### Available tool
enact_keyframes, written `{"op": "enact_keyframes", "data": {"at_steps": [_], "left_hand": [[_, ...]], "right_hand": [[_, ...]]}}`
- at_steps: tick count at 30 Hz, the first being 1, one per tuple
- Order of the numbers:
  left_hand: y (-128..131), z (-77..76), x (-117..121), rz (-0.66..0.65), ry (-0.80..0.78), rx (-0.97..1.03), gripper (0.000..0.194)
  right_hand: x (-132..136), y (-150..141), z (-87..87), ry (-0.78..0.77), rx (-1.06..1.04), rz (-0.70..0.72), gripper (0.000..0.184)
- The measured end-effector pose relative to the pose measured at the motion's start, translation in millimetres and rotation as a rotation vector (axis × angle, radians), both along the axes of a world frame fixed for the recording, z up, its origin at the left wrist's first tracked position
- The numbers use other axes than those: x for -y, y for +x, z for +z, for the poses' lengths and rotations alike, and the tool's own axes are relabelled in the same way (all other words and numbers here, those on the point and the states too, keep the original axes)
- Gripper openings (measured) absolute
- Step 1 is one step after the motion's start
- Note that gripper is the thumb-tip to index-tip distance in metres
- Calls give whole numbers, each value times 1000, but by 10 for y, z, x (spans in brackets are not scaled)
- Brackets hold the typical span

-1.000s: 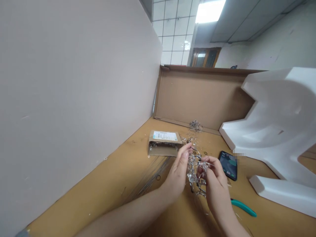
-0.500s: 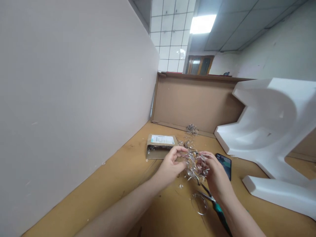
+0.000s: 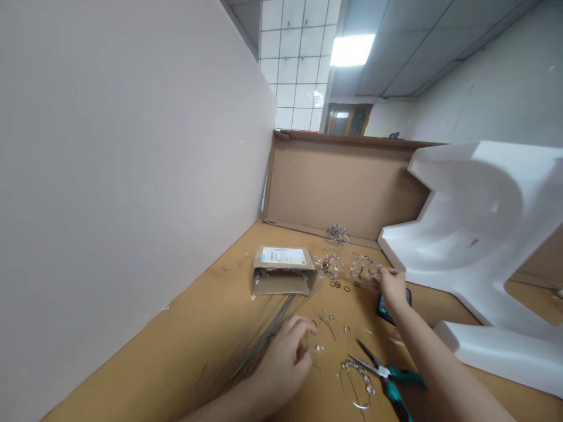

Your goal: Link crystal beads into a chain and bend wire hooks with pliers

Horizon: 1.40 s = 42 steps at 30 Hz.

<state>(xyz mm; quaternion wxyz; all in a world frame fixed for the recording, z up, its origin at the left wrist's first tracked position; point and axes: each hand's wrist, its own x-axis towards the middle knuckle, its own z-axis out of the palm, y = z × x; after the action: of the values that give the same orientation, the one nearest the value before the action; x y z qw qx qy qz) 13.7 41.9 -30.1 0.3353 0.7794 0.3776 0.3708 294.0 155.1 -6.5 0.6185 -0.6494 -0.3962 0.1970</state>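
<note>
Now that the left hand [image 3: 285, 358] is hanging loosely curled, grasping nothing visible, away from the clear tangled cluster [image 3: 361, 269] both were holding half a second ago, two-handed handling is seemingly ending, with the cluster lying right at the pinching right hand [image 3: 393, 287], whose hold on it I cannot tell.

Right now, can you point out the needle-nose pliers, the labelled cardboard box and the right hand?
Needle-nose pliers [image 3: 383, 371]: head view, on the metal pivot.
Labelled cardboard box [image 3: 284, 256]: head view, on its white label.
Right hand [image 3: 393, 288]: head view, on the back of the hand.
</note>
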Motion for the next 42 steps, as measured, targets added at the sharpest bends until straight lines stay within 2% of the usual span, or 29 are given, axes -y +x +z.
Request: {"op": "enact_keyframes", "data": {"at_steps": [2, 5, 8, 11, 15, 18, 21, 25, 27, 29, 34, 38, 42], "left_hand": [[-16, 13, 38, -31, 152, -138, 29], [-21, 47, 39, -92, 272, -381, 21], [6, 5, 11, -130, 315, -557, 15], [34, -64, -7, -167, 339, -645, 10], [35, -52, 3, -178, 373, -695, 10], [25, -18, 39, -183, 409, -744, 11], [56, -74, 109, -201, 453, -836, 10], [129, -200, 214, -259, 521, -979, 14], [112, -176, 212, -271, 514, -965, 14], [31, -64, 145, -224, 454, -908, 12], [-315, 280, -207, 166, 256, -901, 20], [-457, 290, -409, 259, 168, -948, 26], [-359, 229, -527, 250, 84, -1025, 20]], "right_hand": [[-155, 80, 6, -93, 65, -58, 30], [-306, 194, -9, -223, 161, -125, 30], [-360, 317, -46, -342, 285, -184, 30], [-345, 426, -69, -429, 407, -221, 30], [-269, 458, -15, -438, 553, -252, 32], [-190, 344, 99, -376, 666, -289, 40], [-85, 95, 223, -282, 782, -250, 49], [150, -391, 322, -158, 934, -62, 49], [313, -629, 343, -114, 1008, 64, 45], [487, -809, 347, -96, 1057, 156, 42], [916, -929, 282, -177, 1000, 190, 40], [1229, -847, 183, -260, 921, 173, 37], [1404, -822, 125, -301, 865, 192, 33]]}}
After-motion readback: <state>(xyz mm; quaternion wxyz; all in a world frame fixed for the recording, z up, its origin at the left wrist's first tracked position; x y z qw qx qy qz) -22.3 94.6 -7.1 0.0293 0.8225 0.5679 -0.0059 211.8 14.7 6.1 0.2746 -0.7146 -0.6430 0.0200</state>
